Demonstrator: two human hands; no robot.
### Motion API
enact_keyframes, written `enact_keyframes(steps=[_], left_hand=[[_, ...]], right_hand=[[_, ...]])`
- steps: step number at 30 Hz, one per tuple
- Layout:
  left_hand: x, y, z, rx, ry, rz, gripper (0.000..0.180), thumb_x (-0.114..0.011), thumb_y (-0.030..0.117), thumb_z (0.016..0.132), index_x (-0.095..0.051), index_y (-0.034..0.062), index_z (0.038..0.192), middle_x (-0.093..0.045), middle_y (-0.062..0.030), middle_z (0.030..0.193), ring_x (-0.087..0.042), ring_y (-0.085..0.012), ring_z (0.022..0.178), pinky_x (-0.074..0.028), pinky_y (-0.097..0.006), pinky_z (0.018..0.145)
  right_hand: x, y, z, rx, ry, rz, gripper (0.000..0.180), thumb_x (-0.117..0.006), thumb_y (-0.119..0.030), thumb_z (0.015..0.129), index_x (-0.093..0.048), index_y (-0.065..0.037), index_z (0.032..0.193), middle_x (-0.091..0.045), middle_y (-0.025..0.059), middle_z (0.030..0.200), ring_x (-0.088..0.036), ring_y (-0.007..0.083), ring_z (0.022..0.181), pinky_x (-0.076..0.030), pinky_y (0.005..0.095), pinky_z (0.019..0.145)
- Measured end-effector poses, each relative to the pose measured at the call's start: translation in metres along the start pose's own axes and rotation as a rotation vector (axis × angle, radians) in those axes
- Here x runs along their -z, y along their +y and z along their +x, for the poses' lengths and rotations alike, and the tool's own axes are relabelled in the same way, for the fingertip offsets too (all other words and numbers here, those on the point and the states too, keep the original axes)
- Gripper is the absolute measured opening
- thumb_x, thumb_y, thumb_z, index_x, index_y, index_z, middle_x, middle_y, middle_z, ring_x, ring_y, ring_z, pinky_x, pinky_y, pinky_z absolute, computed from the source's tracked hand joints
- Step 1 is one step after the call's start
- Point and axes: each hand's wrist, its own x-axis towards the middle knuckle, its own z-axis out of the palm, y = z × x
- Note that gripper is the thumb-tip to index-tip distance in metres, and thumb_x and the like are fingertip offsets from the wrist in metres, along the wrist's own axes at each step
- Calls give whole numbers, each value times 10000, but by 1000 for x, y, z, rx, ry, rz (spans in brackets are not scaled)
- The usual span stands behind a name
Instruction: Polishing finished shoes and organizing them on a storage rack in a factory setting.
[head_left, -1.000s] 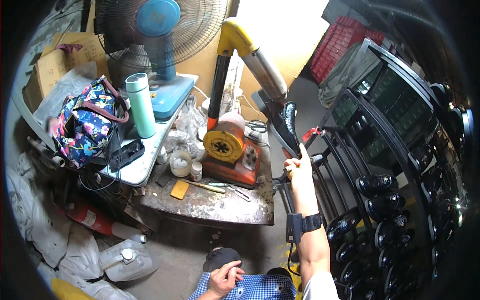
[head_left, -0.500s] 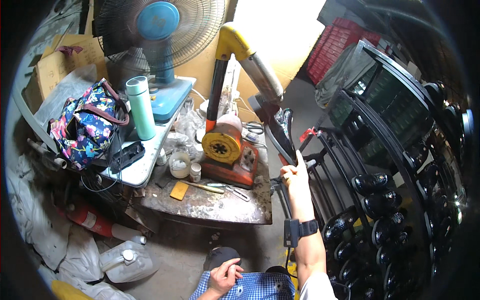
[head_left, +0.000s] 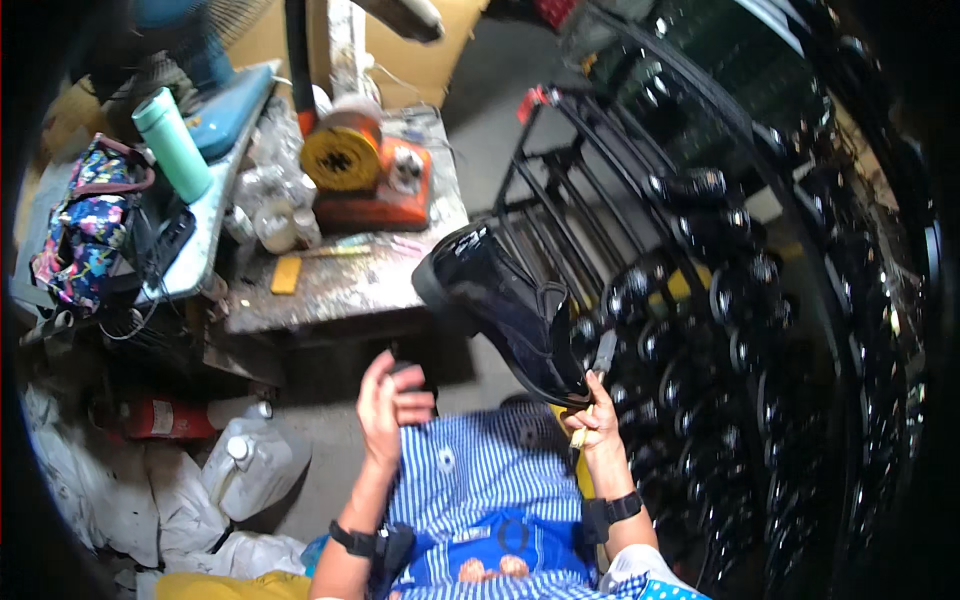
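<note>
Shoe has come away from the tube: the glossy black closed shoe with a dark sole (head_left: 510,315), held up at the tube's mouth in both earlier frames, is now down in front of the person, tilted, out past the lap and beside the bench corner. The bare grey metal tube (head_left: 405,14) has nothing at its mouth. Right hand (head_left: 597,425) has drawn back with the shoe, thumb and fingers clamped on its lower end; a thin tool with a grey flat blade (head_left: 605,350) and pale handle sits in the same grip. Left hand (head_left: 390,405) has lifted off the lap, fingers spread and apart, nothing in it, near the shoe but not touching. View has also swung right, so the orange-and-yellow machine base (head_left: 340,157) sits further left and more of the shoes on the black metal rack (head_left: 565,165) fills the right side. Judgement: the spell at the tube looks over or paused for this shoe, and it's now within easy reach of both hands, though only the right one bears it. Shoe is a bit blurred; fingertips behind its edge can't be made out.
</note>
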Motion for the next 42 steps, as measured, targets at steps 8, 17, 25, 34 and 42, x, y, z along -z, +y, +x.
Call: enact_keyframes(steps=[8,17,25,34,42], left_hand=[[-18,5,-31,291,-389,-159,382,-396,251,918,-481,-8,1186,-538,-114,1149,-522,-174,1048,-404,-290,910],[-58,-7,-87,333,-483,33,352,-472,274,903,-557,27,1139,-594,-56,1051,-541,-103,952,-412,-225,852],[-104,-38,-109,471,-616,236,408,-462,312,913,-451,147,1286,-477,-18,1249,-494,-98,1019,-438,-174,583],[-140,-114,-128,583,-704,438,432,-401,277,941,-362,61,1313,-549,-109,1158,-592,-183,909,-522,-308,711],[-127,-167,-113,708,-559,407,310,-419,251,935,-508,35,1139,-652,-129,878,-633,-160,570,-513,-249,425]], right_hand=[[32,-2,-111,226,16,-842,802,-718,1,578,-376,7,1304,-480,105,1253,-477,197,1126,-386,305,947],[83,4,-161,275,22,-797,929,-756,-160,579,-272,11,1353,-471,101,1253,-510,174,1071,-427,265,856],[207,13,-228,323,288,-668,767,-743,-147,643,-362,-18,1296,-561,55,996,-526,125,707,-401,246,589],[333,121,-393,332,962,132,596,-737,-305,713,-396,-87,1151,-414,132,1171,-452,199,539,-457,360,622],[416,206,-401,519,1256,888,885,-666,-481,728,-172,-194,1405,-426,150,1091,-410,172,672,-378,313,625]])
